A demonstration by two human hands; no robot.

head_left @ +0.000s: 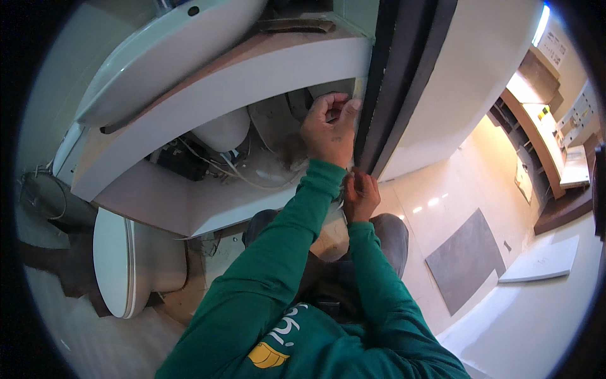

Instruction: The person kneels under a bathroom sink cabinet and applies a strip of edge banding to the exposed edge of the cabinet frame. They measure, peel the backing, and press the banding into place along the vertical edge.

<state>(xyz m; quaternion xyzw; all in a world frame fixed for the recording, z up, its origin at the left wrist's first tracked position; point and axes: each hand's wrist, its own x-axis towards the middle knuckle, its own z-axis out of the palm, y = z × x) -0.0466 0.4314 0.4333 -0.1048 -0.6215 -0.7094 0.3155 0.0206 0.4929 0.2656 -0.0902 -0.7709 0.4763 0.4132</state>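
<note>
My left hand is raised at the right end of the vanity cabinet, its fingers curled and the thumb against a pale strip beside the dark door frame. Whatever sits between those fingertips is too small to make out. Lower down, my right hand is closed close to the frame's foot; its fingers hide what they may grip. Under the curved white front, the cabinet's opening shows a rounded white basin underside, a dark box and a pale hose.
A white washbasin rests on the vanity top. At the lower left stands a white toilet. Through the doorway, a grey sheet lies on the tiled floor, near a white panel. Wooden shelving lines the far right.
</note>
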